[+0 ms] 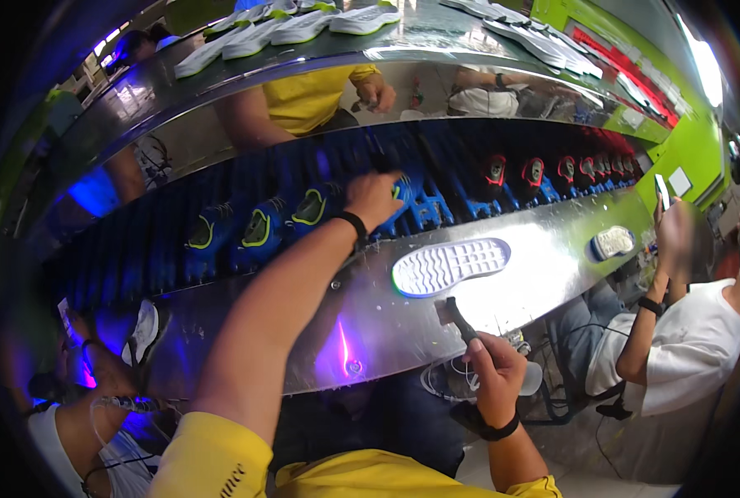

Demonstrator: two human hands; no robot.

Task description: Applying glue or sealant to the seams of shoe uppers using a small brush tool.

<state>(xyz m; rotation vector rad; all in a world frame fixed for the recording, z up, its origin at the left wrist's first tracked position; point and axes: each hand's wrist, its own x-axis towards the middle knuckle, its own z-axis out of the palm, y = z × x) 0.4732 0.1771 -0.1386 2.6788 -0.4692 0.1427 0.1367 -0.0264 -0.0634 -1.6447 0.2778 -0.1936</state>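
Observation:
My left hand (374, 200) reaches over the slatted conveyor, its fingers curled at a dark shoe upper (398, 192) with lime trim. That upper is mostly hidden behind the hand. In my right hand (496, 371), above the bench's near edge, is a dark-handled brush (461, 322) with its head pointing up and left. A white shoe sole (453, 266) lies tread up on the metal bench (370, 324), between my two hands.
More lime-trimmed uppers (258, 227) stand left on the conveyor (146, 249), red-trimmed ones (533, 171) right. White soles (303, 26) line the upper shelf (303, 70). Another sole (613, 242) lies right on the bench. People sit at both sides, one in a white shirt (693, 349).

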